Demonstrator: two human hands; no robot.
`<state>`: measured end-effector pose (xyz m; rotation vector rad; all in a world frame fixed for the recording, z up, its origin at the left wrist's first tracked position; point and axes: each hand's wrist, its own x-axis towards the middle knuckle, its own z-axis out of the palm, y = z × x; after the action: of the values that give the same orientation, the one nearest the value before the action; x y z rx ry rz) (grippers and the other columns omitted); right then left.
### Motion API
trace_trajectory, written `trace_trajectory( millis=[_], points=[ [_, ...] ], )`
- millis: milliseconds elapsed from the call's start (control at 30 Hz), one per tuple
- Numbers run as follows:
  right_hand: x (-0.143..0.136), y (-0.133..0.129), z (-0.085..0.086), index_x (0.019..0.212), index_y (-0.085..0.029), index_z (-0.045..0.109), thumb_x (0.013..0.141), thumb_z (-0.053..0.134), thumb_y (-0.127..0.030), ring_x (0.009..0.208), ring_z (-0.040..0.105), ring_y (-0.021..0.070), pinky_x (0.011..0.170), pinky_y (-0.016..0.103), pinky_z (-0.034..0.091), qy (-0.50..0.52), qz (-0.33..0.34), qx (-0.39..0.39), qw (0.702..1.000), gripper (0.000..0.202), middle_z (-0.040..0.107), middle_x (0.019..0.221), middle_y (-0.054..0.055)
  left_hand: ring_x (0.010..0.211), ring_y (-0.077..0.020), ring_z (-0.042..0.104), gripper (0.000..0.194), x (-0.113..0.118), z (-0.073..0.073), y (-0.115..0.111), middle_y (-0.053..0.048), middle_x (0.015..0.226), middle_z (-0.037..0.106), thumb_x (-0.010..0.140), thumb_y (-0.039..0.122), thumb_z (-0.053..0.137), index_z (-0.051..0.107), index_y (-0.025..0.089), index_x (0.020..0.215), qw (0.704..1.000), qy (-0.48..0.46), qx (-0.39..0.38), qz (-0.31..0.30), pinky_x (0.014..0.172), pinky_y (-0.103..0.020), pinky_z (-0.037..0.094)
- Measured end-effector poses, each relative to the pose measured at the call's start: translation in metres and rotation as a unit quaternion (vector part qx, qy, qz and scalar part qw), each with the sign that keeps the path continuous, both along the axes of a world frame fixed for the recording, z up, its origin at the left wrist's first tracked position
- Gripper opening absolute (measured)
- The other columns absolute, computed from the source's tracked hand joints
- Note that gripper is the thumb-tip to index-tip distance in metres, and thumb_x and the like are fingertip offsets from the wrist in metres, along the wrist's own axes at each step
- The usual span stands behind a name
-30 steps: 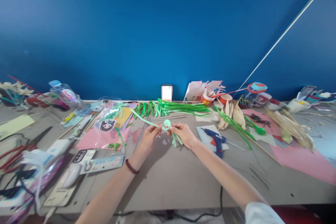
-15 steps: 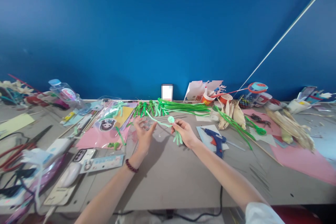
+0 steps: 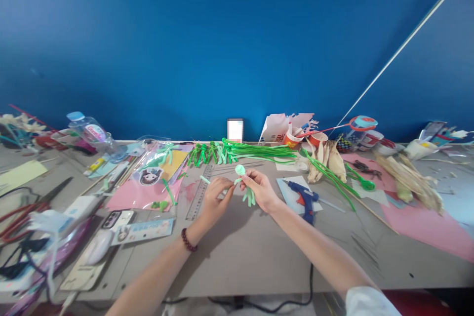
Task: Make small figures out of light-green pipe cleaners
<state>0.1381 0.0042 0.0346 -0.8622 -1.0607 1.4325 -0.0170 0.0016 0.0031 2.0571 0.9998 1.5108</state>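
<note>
Hands (image 3: 237, 192) on pipe-cleaner figure (image 3: 244, 185), mid-table (image 3: 252, 256).

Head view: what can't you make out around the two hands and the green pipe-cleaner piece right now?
- Contact points on the light green pipe-cleaner piece: curled fingers of the left hand and right hand cover them, so each grip's exact hold is unclear.
- How its strands are joined: too small.
- White card at the wall: blurred out.
- Black cable: its ends pass behind the table edge and the bottom frame edge.

Fuzzy green pipe cleaner (image 3: 242, 182) (matt table (image 3: 244, 252))
</note>
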Motion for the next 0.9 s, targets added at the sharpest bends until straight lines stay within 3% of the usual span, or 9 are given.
trace_trajectory(
  millis=[133, 233, 400, 533, 600, 700, 800, 900],
  points=[
    [0.001, 0.004, -0.005, 0.072, -0.021, 0.053, 0.068, 0.071, -0.048, 0.055, 0.052, 0.0107, 0.059, 0.026, 0.046, -0.01, -0.039, 0.036, 0.999, 0.033, 0.056, 0.064, -0.002, 0.069, -0.0181, 0.057, 0.008, 0.006, 0.004, -0.006, -0.005, 0.07, 0.064, 0.082, 0.022, 0.058, 0.066, 0.021, 0.08, 1.0, 0.006, -0.016, -0.024, 0.068, -0.032, 0.043],
    [0.003, 0.006, -0.009, 0.073, -0.021, 0.053, 0.072, 0.066, -0.05, 0.056, 0.052, 0.0125, 0.057, 0.026, 0.044, -0.075, -0.069, 0.068, 0.992, 0.032, 0.055, 0.061, -0.002, 0.066, -0.0173, 0.055, 0.007, 0.007, 0.005, -0.009, -0.004, 0.066, 0.062, 0.081, 0.022, 0.059, 0.065, 0.021, 0.079, 1.0, 0.011, -0.016, -0.025, 0.066, -0.031, 0.042],
    [0.008, 0.007, -0.009, 0.075, -0.021, 0.058, 0.079, 0.059, -0.041, 0.064, 0.054, 0.0158, 0.063, 0.028, 0.044, -0.211, -0.11, 0.156, 0.959, 0.02, 0.058, 0.069, 0.002, 0.069, -0.0183, 0.054, 0.009, 0.0, 0.007, -0.008, -0.005, 0.069, 0.062, 0.081, 0.022, 0.057, 0.066, 0.022, 0.08, 0.999, 0.029, 0.005, 0.011, 0.068, -0.032, 0.042],
    [0.012, 0.007, -0.007, 0.078, -0.02, 0.062, 0.081, 0.056, -0.033, 0.071, 0.057, 0.018, 0.07, 0.03, 0.044, -0.281, -0.09, 0.209, 0.932, 0.015, 0.062, 0.074, 0.005, 0.073, -0.0192, 0.054, 0.01, -0.01, 0.009, -0.001, -0.005, 0.072, 0.065, 0.082, 0.02, 0.056, 0.066, 0.022, 0.082, 0.995, 0.067, 0.045, 0.055, 0.071, -0.033, 0.04],
    [0.012, 0.007, -0.006, 0.077, -0.02, 0.063, 0.08, 0.057, -0.034, 0.068, 0.056, 0.0172, 0.068, 0.03, 0.045, -0.281, -0.069, 0.196, 0.937, 0.015, 0.062, 0.071, 0.004, 0.072, -0.0192, 0.054, 0.011, -0.014, 0.01, 0.005, -0.005, 0.072, 0.065, 0.083, 0.02, 0.056, 0.066, 0.022, 0.08, 0.993, 0.076, 0.05, 0.073, 0.071, -0.033, 0.04],
    [0.011, 0.007, -0.005, 0.078, -0.02, 0.062, 0.078, 0.061, -0.04, 0.061, 0.056, 0.0151, 0.062, 0.029, 0.045, -0.223, -0.019, 0.128, 0.966, 0.02, 0.059, 0.064, 0.001, 0.074, -0.0193, 0.055, 0.012, -0.018, 0.01, 0.012, -0.005, 0.075, 0.066, 0.084, 0.024, 0.056, 0.067, 0.022, 0.08, 0.994, 0.06, 0.037, 0.079, 0.071, -0.034, 0.04],
    [0.009, 0.005, -0.002, 0.078, -0.019, 0.062, 0.073, 0.065, -0.047, 0.057, 0.056, 0.0137, 0.061, 0.028, 0.046, -0.136, 0.022, 0.054, 0.989, 0.028, 0.058, 0.061, -0.001, 0.076, -0.0194, 0.057, 0.012, -0.016, 0.008, 0.015, -0.006, 0.078, 0.066, 0.084, 0.025, 0.056, 0.068, 0.022, 0.08, 0.997, 0.039, 0.014, 0.06, 0.073, -0.034, 0.042],
    [0.006, 0.004, 0.0, 0.074, -0.018, 0.059, 0.069, 0.069, -0.049, 0.057, 0.055, 0.0126, 0.061, 0.028, 0.046, -0.048, 0.022, 0.008, 0.999, 0.033, 0.058, 0.062, -0.002, 0.077, -0.0191, 0.057, 0.014, -0.011, 0.002, 0.013, -0.006, 0.078, 0.065, 0.085, 0.025, 0.055, 0.068, 0.021, 0.08, 0.999, 0.034, -0.007, 0.021, 0.072, -0.033, 0.043]
  ],
)
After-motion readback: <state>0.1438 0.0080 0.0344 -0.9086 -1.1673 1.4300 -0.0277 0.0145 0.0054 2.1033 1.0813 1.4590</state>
